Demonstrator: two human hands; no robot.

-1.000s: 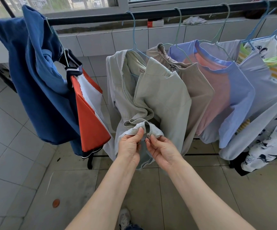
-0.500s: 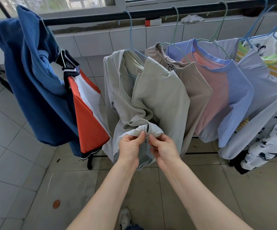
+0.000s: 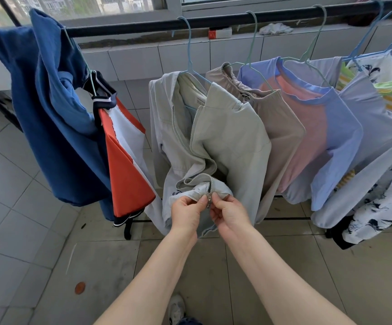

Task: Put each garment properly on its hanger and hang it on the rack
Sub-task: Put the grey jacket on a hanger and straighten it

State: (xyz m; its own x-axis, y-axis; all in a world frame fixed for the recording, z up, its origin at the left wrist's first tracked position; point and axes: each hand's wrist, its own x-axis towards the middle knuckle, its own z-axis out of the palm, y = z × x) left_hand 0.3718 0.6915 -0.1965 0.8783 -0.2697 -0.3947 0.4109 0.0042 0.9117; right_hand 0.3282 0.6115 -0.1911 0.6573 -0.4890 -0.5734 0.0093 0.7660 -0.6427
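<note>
A pale grey-green zip jacket (image 3: 227, 137) hangs on a light blue hanger (image 3: 189, 52) from the black rack bar (image 3: 213, 19). Its front is unzipped and bunched at the hem. My left hand (image 3: 186, 213) pinches the left bottom edge of the jacket. My right hand (image 3: 230, 213) pinches the right edge just beside the metal zipper slider (image 3: 209, 200). Both hands meet at the zipper's lower end, thumbs close together.
A blue garment (image 3: 49, 113) is draped over the bar's left end, with an orange-and-white top (image 3: 124, 165) beside it. To the right hang a beige garment (image 3: 281, 127), a pink-and-lilac shirt (image 3: 326, 137), a grey shirt (image 3: 378, 137) and patterned clothes (image 3: 389, 200). Tiled floor lies below.
Both hands have closed in a little around the zipper's bottom end. The view has shifted slightly; the jacket hangs as before.
</note>
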